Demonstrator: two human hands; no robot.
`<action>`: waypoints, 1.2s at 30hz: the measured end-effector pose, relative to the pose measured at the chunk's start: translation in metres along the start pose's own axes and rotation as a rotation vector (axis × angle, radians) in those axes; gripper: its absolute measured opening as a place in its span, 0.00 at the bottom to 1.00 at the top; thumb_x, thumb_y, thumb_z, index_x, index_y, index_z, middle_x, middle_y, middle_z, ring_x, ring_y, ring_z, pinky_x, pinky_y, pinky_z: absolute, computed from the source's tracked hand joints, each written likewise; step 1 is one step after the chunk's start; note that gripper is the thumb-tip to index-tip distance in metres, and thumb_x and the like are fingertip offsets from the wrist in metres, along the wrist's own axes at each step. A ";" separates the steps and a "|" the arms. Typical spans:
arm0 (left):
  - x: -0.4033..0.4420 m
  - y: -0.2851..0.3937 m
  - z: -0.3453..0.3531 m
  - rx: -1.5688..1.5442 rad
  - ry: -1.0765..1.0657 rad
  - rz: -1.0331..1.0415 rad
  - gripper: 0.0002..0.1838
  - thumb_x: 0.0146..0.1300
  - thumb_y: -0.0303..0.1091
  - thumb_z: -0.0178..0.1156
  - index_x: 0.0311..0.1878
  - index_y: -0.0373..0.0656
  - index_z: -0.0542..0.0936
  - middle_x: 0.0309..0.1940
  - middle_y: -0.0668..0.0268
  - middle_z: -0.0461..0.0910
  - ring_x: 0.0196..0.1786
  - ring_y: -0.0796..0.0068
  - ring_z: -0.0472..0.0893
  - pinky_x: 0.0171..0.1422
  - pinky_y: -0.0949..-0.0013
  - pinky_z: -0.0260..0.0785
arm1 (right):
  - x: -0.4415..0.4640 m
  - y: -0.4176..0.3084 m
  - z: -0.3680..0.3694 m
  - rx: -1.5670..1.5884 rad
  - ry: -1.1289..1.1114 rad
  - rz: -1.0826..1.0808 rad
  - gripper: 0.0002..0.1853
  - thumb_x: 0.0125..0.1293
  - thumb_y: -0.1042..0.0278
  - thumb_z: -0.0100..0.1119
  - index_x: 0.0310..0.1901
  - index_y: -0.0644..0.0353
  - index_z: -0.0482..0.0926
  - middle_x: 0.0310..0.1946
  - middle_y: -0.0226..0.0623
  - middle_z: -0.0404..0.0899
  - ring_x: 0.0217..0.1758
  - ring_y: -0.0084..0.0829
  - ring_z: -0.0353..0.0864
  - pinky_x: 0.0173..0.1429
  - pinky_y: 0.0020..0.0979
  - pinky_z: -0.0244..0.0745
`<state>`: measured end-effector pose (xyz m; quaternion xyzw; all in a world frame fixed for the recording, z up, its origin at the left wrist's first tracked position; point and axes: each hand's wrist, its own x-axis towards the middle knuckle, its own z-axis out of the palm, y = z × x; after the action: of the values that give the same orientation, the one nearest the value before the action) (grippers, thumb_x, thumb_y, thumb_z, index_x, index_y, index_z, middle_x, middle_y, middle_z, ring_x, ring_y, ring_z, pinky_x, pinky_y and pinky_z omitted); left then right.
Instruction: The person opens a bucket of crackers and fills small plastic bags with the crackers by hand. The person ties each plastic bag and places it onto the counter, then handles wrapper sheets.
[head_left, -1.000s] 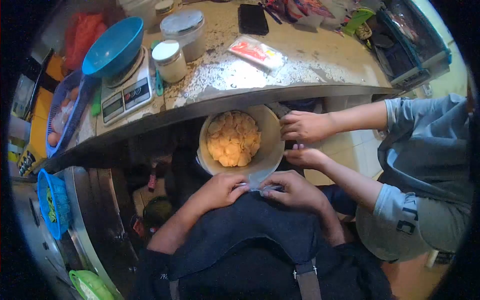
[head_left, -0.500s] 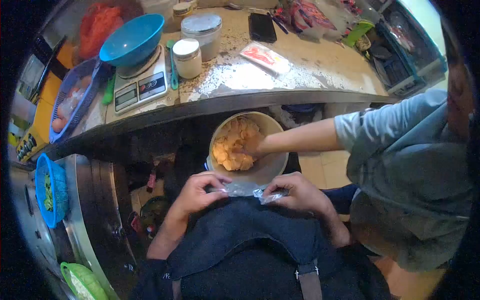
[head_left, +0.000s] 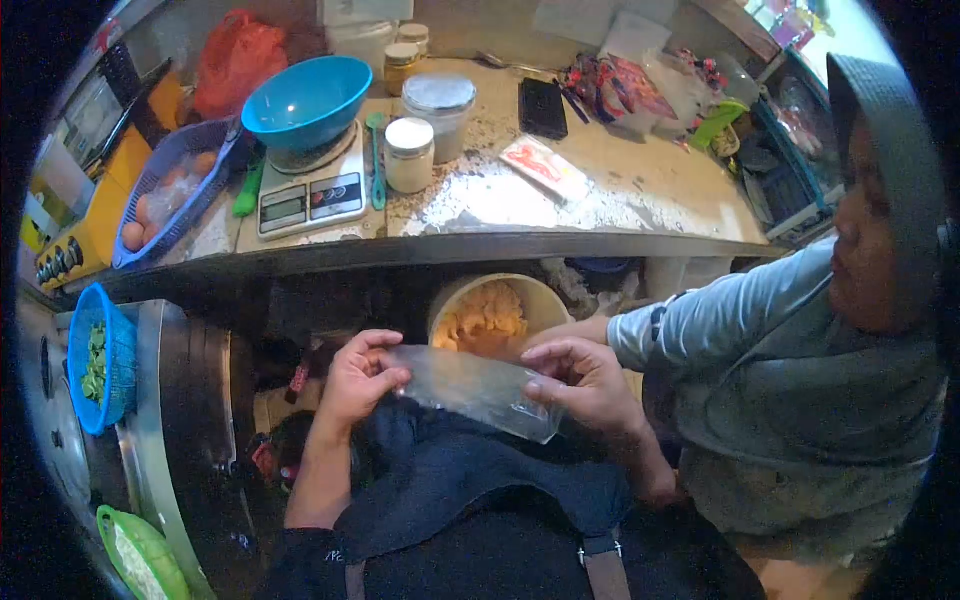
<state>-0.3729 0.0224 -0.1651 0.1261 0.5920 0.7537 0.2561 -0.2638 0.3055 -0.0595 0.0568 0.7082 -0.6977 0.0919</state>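
Fingers point(head_left: 392, 379) of our left hand point(head_left: 352, 385) pinch one end of the clear bag point(head_left: 465, 385), while our right hand point(head_left: 592, 388) nips its other end between thumb and forefinger. We hold the bag on the near side of the bucket point(head_left: 548, 306), where it hides the near rim from view. Half a second ago our hands sat closer together with the plastic crumpled between them; now they are wider apart and the bag is drawn out broad. We take that to mean it is smoothed out and ready for use, though we cannot tell whether its mouth is parted. No crisps point(head_left: 487, 312) show in it; they lie inside the bucket. A co-worker's forearm point(head_left: 592, 330) reaches toward the bucket from its right, the hand hidden behind ours. Beyond the bucket stands the counter point(head_left: 640, 212).
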 end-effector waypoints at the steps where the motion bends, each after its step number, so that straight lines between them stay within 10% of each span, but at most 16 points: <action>1: 0.002 0.001 0.007 0.167 0.117 0.141 0.26 0.50 0.21 0.70 0.54 0.39 0.73 0.33 0.65 0.81 0.34 0.77 0.79 0.39 0.73 0.73 | 0.002 0.000 0.002 -0.008 0.033 -0.043 0.16 0.60 0.79 0.65 0.50 0.63 0.77 0.35 0.27 0.81 0.38 0.17 0.79 0.43 0.21 0.75; 7: -0.011 0.043 0.048 0.609 0.276 0.691 0.16 0.45 0.29 0.76 0.34 0.43 0.77 0.29 0.66 0.77 0.33 0.74 0.76 0.39 0.71 0.69 | 0.009 -0.007 0.016 -0.080 0.145 -0.208 0.16 0.59 0.76 0.68 0.48 0.62 0.76 0.35 0.29 0.81 0.36 0.17 0.79 0.41 0.22 0.76; 12: -0.028 0.061 0.086 0.453 -0.153 0.390 0.25 0.48 0.49 0.76 0.36 0.39 0.77 0.29 0.63 0.79 0.30 0.75 0.78 0.36 0.72 0.70 | 0.010 -0.009 0.047 -0.216 -0.034 -0.185 0.16 0.59 0.73 0.68 0.48 0.62 0.76 0.37 0.31 0.81 0.38 0.18 0.80 0.43 0.22 0.76; 23: -0.015 0.024 0.073 0.522 0.059 0.381 0.06 0.60 0.29 0.65 0.38 0.37 0.81 0.30 0.62 0.82 0.33 0.75 0.82 0.38 0.73 0.73 | 0.004 0.006 0.023 -0.469 -0.098 -0.159 0.17 0.58 0.76 0.68 0.49 0.60 0.77 0.30 0.29 0.75 0.32 0.17 0.74 0.37 0.23 0.72; 31: -0.022 -0.016 0.075 -0.800 -0.243 -0.376 0.09 0.70 0.29 0.52 0.46 0.33 0.76 0.42 0.59 0.80 0.46 0.72 0.79 0.56 0.63 0.71 | 0.002 0.038 0.007 -0.474 -0.158 -0.030 0.10 0.57 0.73 0.69 0.39 0.61 0.79 0.30 0.29 0.79 0.34 0.19 0.76 0.38 0.25 0.73; 36: -0.019 -0.028 0.069 -0.712 -0.297 -0.419 0.09 0.69 0.29 0.53 0.47 0.35 0.75 0.40 0.60 0.79 0.45 0.72 0.79 0.55 0.64 0.71 | 0.019 0.072 -0.024 -0.166 -0.382 0.152 0.08 0.59 0.72 0.68 0.39 0.62 0.80 0.31 0.26 0.79 0.36 0.16 0.76 0.42 0.21 0.72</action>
<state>-0.3163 0.0740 -0.1715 0.0142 0.2648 0.8163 0.5132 -0.2683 0.3299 -0.1334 -0.0311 0.7267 -0.6260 0.2812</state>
